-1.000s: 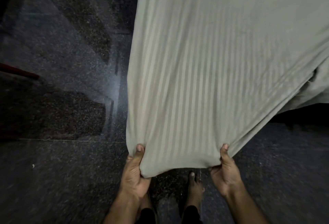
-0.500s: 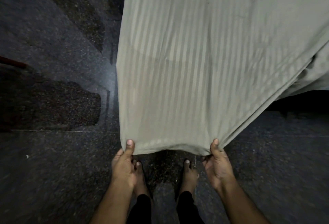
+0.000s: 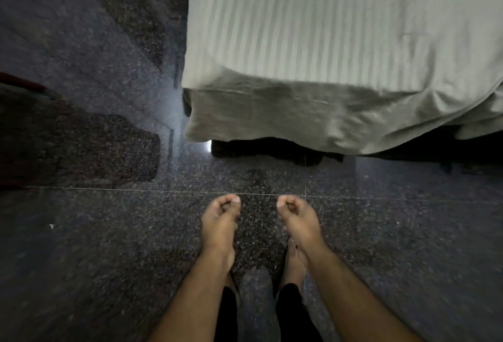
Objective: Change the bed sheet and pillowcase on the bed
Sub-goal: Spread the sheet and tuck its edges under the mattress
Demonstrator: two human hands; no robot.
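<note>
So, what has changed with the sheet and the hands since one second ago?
Both hands let go of the sheet; its edge dropped and now hangs over the bed end. The left hand and right hand are curled, holding nothing. The dark floor is unchanged.

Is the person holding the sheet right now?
No: both the left hand and right hand are curled and hold nothing, while the sheet hangs over the bed's edge.

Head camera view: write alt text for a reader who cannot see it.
Two empty hands, left hand and right hand, hover with curled fingers over a dark speckled floor. Ahead, a pale striped bed sheet drapes over the bed's corner, its hem hanging loose above the floor.
</note>
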